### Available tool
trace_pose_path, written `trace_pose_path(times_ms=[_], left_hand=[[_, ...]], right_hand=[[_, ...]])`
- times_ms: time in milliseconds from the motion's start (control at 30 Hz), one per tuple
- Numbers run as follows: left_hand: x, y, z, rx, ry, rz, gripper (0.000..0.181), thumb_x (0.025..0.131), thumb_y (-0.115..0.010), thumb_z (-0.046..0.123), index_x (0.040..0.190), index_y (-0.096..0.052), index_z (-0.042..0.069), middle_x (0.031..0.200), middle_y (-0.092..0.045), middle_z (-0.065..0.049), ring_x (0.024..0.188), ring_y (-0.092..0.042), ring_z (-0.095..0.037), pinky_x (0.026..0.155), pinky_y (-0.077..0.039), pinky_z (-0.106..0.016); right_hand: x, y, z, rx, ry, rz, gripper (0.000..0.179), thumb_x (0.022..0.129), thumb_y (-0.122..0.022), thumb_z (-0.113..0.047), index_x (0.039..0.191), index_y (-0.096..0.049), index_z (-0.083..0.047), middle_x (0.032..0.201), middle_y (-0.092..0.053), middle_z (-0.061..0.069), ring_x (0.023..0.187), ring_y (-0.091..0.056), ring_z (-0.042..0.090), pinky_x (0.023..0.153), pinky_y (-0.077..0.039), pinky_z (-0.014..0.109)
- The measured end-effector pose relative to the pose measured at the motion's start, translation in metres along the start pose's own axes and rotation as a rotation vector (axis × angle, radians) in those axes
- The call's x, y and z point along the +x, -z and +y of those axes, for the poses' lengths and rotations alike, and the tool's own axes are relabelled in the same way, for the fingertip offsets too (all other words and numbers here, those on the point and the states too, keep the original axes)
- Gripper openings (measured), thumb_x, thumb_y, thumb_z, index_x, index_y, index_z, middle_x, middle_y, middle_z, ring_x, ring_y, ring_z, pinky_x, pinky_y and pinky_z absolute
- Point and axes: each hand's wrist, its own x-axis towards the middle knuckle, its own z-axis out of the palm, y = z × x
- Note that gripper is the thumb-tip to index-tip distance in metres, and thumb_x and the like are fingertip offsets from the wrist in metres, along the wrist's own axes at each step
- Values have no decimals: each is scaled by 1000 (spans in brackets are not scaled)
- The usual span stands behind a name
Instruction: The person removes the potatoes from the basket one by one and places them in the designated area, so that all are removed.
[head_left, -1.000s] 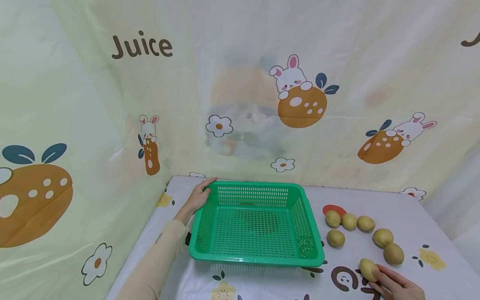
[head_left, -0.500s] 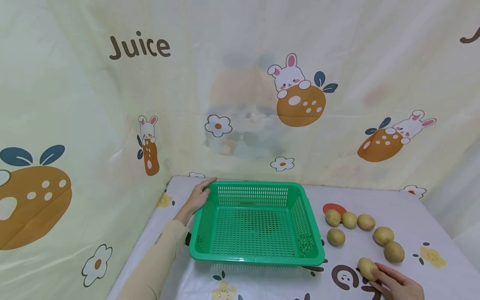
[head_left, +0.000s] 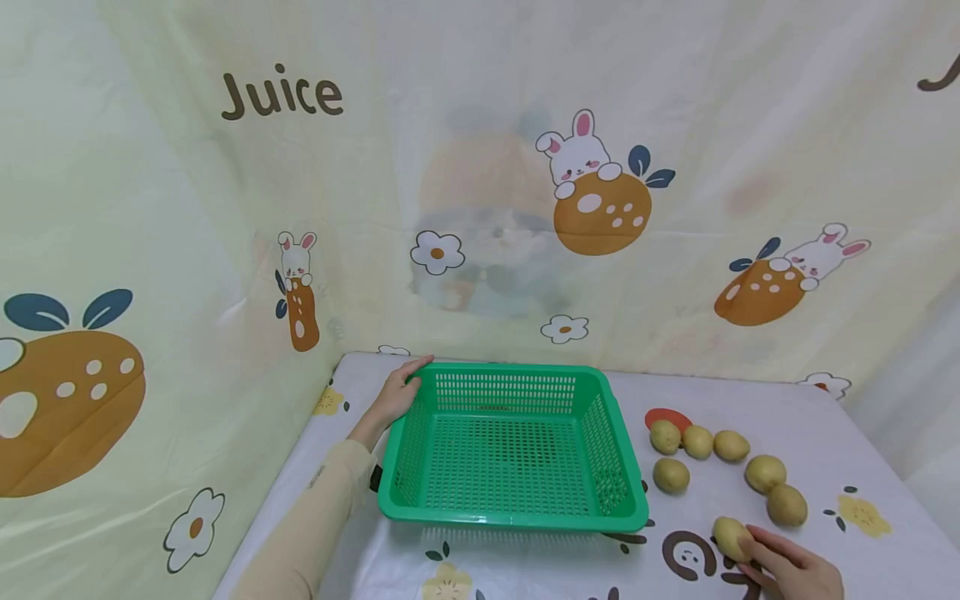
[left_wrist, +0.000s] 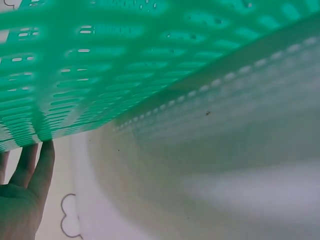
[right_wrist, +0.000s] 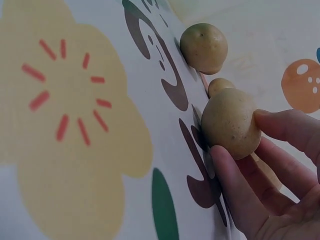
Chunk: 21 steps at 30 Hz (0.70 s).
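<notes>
A green plastic basket [head_left: 517, 525] with slotted walls sits at the middle of the table in the head view, with nothing in it. My left hand [head_left: 396, 393] holds its far left corner, thumb over the rim; in the left wrist view the fingers [left_wrist: 42, 167] reach up against the slotted side. To the right of the basket, my right hand [head_left: 801, 570] pinches a yellow-brown potato [head_left: 729, 538] between thumb and fingers. The right wrist view shows this potato [right_wrist: 231, 122] close over the printed cloth, thumb and fingertips on its skin.
Several more potatoes lie right of the basket, among them a single potato [head_left: 671, 475] near its right wall and a browner one [head_left: 787, 506] beyond my right hand. A flat red patch [head_left: 667, 415] lies behind them. Printed curtains [head_left: 480, 183] close off the back and left.
My right hand and the pinched potato have shifted very slightly left. The left hand, the basket and the other potatoes stay as they were.
</notes>
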Motion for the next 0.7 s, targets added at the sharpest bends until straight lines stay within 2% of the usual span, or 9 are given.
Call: trace_pose_path(times_ms=[133,367,500,700], left_hand=[[2,0,-1,5,1,-10,48,102,-38,3,148,-46,12,155,-38,-11,146,-26,-31,117,-20,-53],[8,-3,0,59,21,-55,48,103,-40,8,149,-46,17,155,-38,-9,144,-28,-34,115,-23,-57],[10,-1,3,126,-6,-74,48,103,-41,8,150,-44,14,155,-38,-12,144,-29,-36,114,-23,-58],[14,5,6,238,-58,-120,47,104,-42,11,151,-41,9,158,-31,-16,146,-24,-38,115,-19,-59]], right_hand=[[-1,-2,-3,-41,46,-5,53,73,-87,-16,121,-69,1,80,-70,-4,74,-68,18,74,-59,37],[-8,1,-12,-150,93,14,57,70,-89,-32,117,-72,-4,80,-69,-5,72,-71,18,65,-59,35],[-12,1,-17,-239,153,6,65,70,-88,-42,120,-71,-4,87,-71,1,73,-71,18,60,-56,32],[-12,-3,-22,-316,181,-24,77,73,-85,-45,129,-62,3,101,-70,15,74,-69,20,64,-57,36]])
